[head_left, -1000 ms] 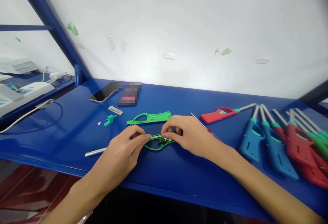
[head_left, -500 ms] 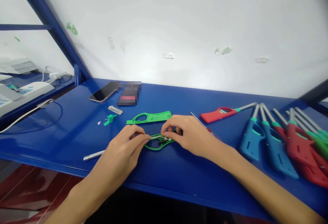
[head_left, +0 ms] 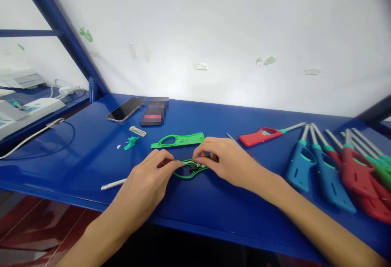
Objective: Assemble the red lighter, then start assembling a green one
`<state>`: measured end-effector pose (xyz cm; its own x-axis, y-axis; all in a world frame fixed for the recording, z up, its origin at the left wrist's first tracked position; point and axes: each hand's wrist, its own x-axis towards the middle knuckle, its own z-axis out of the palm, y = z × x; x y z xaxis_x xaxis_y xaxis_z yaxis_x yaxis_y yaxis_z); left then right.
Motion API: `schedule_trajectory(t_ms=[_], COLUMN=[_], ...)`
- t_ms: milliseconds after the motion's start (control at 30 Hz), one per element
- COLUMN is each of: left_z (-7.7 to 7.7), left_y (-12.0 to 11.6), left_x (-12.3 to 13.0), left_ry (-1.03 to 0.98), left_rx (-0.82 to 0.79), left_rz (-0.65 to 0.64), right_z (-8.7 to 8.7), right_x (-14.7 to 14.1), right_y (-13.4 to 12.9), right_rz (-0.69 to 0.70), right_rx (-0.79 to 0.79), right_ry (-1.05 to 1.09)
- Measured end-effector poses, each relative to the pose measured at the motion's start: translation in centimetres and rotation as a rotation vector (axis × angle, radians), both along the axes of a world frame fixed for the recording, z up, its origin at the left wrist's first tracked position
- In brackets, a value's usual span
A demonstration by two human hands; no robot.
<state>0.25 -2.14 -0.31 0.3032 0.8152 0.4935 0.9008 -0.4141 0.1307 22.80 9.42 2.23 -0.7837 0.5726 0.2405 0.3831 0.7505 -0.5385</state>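
Observation:
A green lighter half-shell lies open on the blue table, with a white wire and a black part inside it. My left hand pinches the wire at the shell's left end, thumb and index finger together. My right hand is closed over the shell's right end, its fingertips at the wire beside the black part. Behind both hands rests the other green half-shell. A metal tube sticks out from beside my left hand, its near end hidden.
Small green part, clear piece, phone and blurred dark packet lie at back left. A red lighter is behind my right hand. Several lighters, including a blue one, crowd the right side.
My left hand has shifted very slightly to the right at the wire. My right hand and the shell have barely moved.

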Motion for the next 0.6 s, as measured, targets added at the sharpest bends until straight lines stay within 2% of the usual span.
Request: schedule_trajectory(t_ms=[333, 600], left_z=[0.05, 0.09], left_y=[-0.14, -0.05], left_x=[0.0, -0.01], left_ry=[0.056, 0.043], left_rx=[0.031, 0.032], left_rz=[-0.011, -0.067], right_z=[0.03, -0.03], right_x=[0.2, 0.43], right_y=[-0.25, -0.2], right_rz=[0.003, 0.076], right_rx=[-0.02, -0.038], right_ry=[0.03, 0.049])
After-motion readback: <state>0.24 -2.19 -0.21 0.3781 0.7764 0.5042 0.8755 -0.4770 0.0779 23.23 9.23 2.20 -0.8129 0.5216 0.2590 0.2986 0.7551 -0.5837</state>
